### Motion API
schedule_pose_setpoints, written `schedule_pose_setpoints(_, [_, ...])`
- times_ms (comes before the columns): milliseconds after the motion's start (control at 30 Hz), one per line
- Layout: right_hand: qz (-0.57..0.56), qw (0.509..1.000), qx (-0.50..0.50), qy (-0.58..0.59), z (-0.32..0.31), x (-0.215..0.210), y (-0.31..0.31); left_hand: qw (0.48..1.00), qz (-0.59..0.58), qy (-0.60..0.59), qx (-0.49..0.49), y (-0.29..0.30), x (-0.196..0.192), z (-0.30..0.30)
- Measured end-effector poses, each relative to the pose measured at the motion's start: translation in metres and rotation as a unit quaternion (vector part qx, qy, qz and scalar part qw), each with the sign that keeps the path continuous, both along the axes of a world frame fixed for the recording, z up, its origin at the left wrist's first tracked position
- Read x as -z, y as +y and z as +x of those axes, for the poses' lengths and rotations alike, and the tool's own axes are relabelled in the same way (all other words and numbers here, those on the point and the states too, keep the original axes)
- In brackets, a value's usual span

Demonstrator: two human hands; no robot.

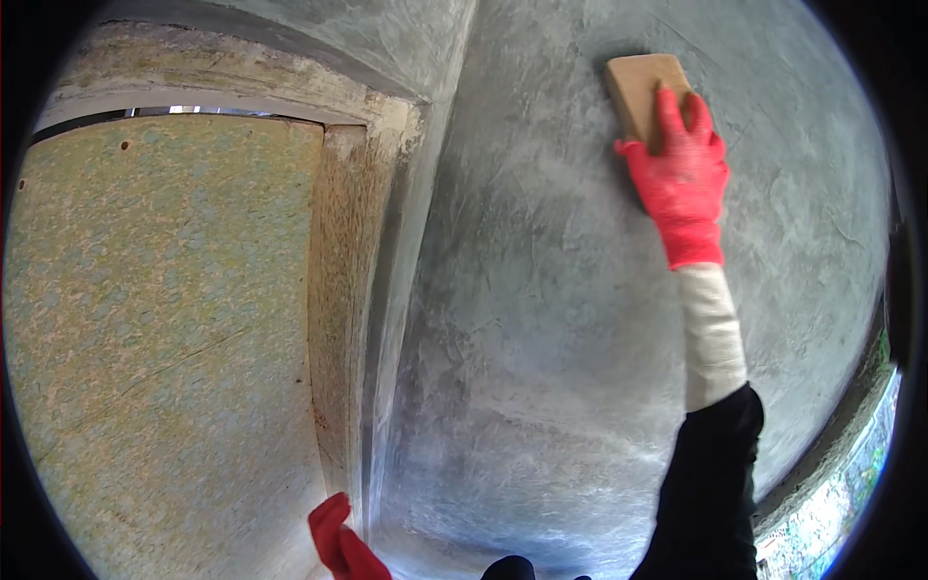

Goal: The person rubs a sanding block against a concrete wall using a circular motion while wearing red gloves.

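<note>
High on the grey plastered wall (541, 242), my right hand (684, 179) in a red glove grips a tan rectangular block (636, 82). Its fingers spread over the block's back and the thumb lies along its left side. The block's face is turned to the wall; I cannot tell if it is a sponge or wood. My left hand (343, 546), also in a red glove, shows only in part at the bottom edge, near the foot of the door frame. A gap shows between its fingers, and no object is visible in it.
A mottled yellow-green door panel (174, 290) fills the left side. Around it runs a worn frame (343, 290) with a rough lintel (222, 63) above. The wall ends at a curved edge (831, 474) on the right, with bright daylight and greenery beyond.
</note>
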State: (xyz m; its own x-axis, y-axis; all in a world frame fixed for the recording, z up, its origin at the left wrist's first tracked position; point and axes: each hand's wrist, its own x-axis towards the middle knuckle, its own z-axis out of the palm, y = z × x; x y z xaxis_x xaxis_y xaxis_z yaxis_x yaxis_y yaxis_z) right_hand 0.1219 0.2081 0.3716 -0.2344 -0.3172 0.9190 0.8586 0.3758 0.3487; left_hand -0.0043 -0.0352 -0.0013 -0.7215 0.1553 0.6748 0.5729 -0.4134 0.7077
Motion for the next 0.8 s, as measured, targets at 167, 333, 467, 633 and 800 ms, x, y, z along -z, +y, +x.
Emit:
schedule_pose_setpoints(167, [-0.090,0.945,0.048,-0.309,-0.050,0.148,-0.001,0.991,0.010,0.068,0.111,0.023,-0.017,0.016])
schedule_pose_setpoints(333, [-0.102,0.916,0.009,-0.388,-0.011,0.164,-0.008,0.990,0.006,0.087,0.107,0.017,-0.001,0.007])
schedule_pose_setpoints(467, [-0.061,0.993,-0.016,-0.100,0.025,0.043,-0.011,0.992,0.022,-0.083,0.091,0.014,-0.002,0.004])
schedule_pose_setpoints(633, [-0.065,0.990,0.029,-0.125,0.028,0.093,-0.019,0.994,-0.011,0.102,0.042,0.053,-0.009,0.018])
schedule_pose_setpoints(800, [-0.140,0.931,0.038,-0.334,0.130,0.237,-0.006,0.960,-0.011,0.163,0.229,0.103,-0.021,0.044])
